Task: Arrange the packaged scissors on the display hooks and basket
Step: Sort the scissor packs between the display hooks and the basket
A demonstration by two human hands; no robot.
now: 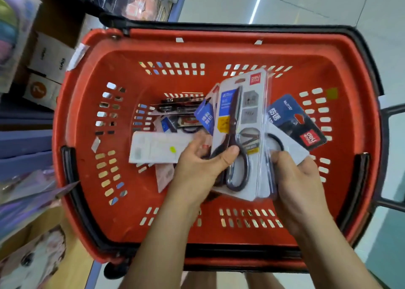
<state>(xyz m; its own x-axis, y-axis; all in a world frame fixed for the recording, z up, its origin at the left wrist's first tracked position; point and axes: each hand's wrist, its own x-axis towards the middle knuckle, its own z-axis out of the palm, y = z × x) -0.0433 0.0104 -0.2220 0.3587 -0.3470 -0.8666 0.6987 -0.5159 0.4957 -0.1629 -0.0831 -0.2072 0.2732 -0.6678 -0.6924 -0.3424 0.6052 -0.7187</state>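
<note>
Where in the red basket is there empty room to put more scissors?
The basket floor is bare along its far wall and in the near left corner beside the white pack. The middle is crowded with packs, and both hands, left hand and right hand, hold a fanned bunch of scissors packs toward the right.

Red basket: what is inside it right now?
The red basket holds loose scissors packs and a white pack. Both hands grip a fanned stack of packs, which hides whatever lies beneath.
</note>
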